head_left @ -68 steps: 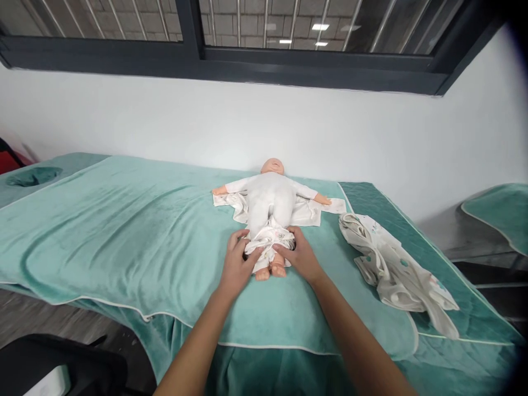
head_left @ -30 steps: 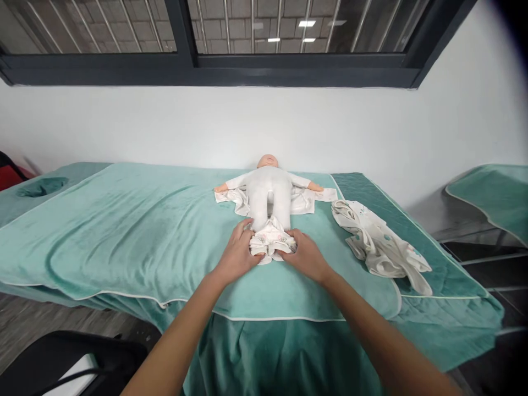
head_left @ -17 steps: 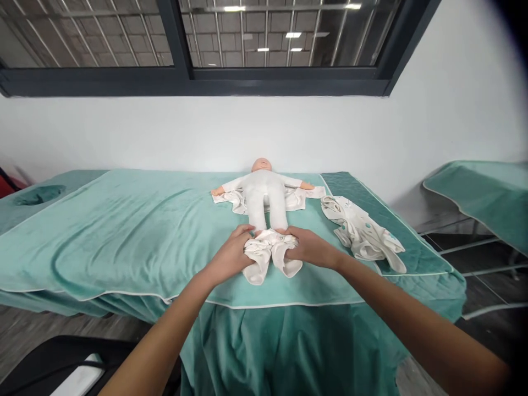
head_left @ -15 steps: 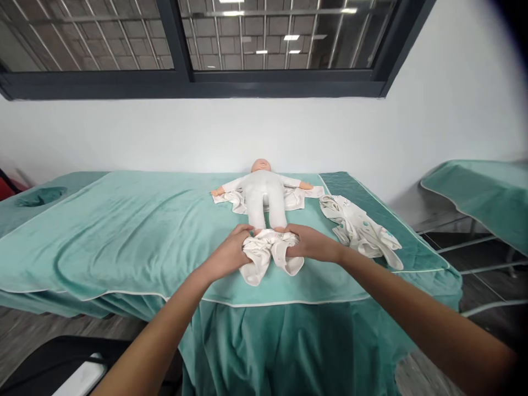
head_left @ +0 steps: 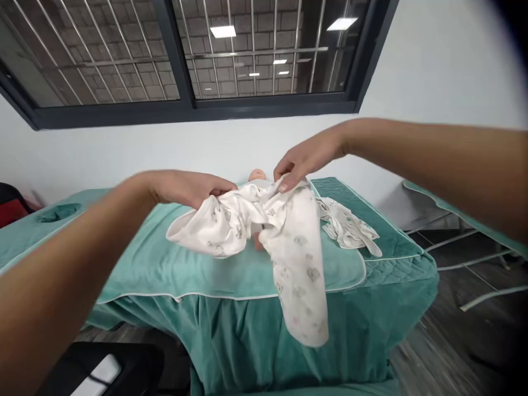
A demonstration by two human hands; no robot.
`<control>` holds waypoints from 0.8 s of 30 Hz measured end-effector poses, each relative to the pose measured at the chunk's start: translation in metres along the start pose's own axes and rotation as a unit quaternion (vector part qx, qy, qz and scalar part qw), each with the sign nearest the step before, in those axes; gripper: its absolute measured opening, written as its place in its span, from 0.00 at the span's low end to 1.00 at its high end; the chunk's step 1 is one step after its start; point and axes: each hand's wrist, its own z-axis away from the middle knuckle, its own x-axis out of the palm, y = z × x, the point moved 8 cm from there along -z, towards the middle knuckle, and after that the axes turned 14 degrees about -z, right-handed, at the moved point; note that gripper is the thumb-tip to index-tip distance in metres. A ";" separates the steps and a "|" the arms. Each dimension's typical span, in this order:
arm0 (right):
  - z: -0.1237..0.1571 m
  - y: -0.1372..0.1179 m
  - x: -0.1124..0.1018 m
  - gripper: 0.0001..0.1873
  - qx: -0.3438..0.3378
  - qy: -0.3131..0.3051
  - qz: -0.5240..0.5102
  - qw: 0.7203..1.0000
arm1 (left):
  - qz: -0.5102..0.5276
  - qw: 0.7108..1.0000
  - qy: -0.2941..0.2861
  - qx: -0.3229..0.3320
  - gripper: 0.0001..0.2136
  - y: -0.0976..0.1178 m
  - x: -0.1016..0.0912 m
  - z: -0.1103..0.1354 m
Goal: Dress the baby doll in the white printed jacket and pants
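Observation:
Both my hands hold a pair of white printed baby trousers (head_left: 289, 242) up in the air over the near end of the bed. My left hand (head_left: 187, 188) grips the waist at the left, fingers closed on the cloth. My right hand (head_left: 303, 158) pinches the waist higher up on the right, and one trouser leg hangs down from it. Behind the trousers lies a baby doll (head_left: 256, 175) on the bed; only the top of its head and a bit of a foot show.
The bed is covered with a teal towel (head_left: 165, 258) that hangs over its near edge. Another white printed garment (head_left: 346, 225) lies crumpled on the bed's right side. A second teal-covered bed (head_left: 462, 214) stands to the right. Something black sits on the floor at lower left.
The trousers were bunched at the doll's feet on the bed; both hands have pulled them off and lifted them into the air. The view has tilted and drawn back.

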 end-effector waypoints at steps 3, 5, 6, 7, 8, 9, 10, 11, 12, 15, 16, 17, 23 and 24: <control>-0.023 -0.026 -0.030 0.19 -0.072 0.087 -0.026 0.993 | -0.083 0.991 -0.106 -0.010 0.14 0.026 -0.008 -0.015; -0.035 -0.037 -0.041 0.21 -0.106 0.108 -0.038 0.988 | -0.127 0.985 -0.120 -0.006 0.18 0.042 -0.012 -0.024; -0.039 -0.040 -0.043 0.21 -0.103 0.105 -0.039 0.988 | -0.145 0.983 -0.114 -0.004 0.22 0.049 -0.012 -0.028; -0.040 -0.042 -0.042 0.21 -0.088 0.094 -0.038 0.991 | -0.159 0.982 -0.105 -0.004 0.25 0.055 -0.011 -0.031; -0.039 -0.043 -0.038 0.21 -0.066 0.074 -0.036 0.994 | -0.166 0.981 -0.098 -0.006 0.26 0.059 -0.009 -0.034; -0.035 -0.044 -0.032 0.20 -0.044 0.048 -0.036 0.997 | -0.167 0.981 -0.094 -0.010 0.24 0.062 -0.004 -0.035; -0.028 -0.047 -0.025 0.20 -0.030 0.021 -0.040 0.999 | -0.161 0.983 -0.090 -0.014 0.20 0.063 0.001 -0.036; -0.019 -0.050 -0.017 0.19 -0.023 -0.003 -0.048 0.999 | -0.149 0.985 -0.083 -0.017 0.15 0.064 0.006 -0.036; -0.009 -0.054 -0.011 0.18 -0.022 -0.018 -0.057 0.998 | -0.133 0.988 -0.075 -0.016 0.11 0.064 0.011 -0.035; 0.018 -0.061 0.000 0.14 -0.028 -0.036 -0.055 0.997 | -0.075 0.995 -0.072 0.010 0.05 0.063 0.023 -0.031; 0.024 -0.060 0.002 0.12 -0.027 -0.047 -0.035 0.998 | -0.057 0.995 -0.076 0.019 0.06 0.061 0.024 -0.030; 0.027 -0.057 0.002 0.10 -0.022 -0.056 -0.013 0.998 | -0.043 0.996 -0.075 0.024 0.06 0.057 0.024 -0.031; 0.011 -0.003 -0.032 0.32 0.077 0.021 0.023 0.997 | -0.094 0.995 -0.032 0.015 0.06 0.010 0.004 -0.050; 0.006 0.004 -0.034 0.31 0.073 0.026 0.029 0.997 | -0.108 0.993 -0.028 0.025 0.07 0.005 0.004 -0.052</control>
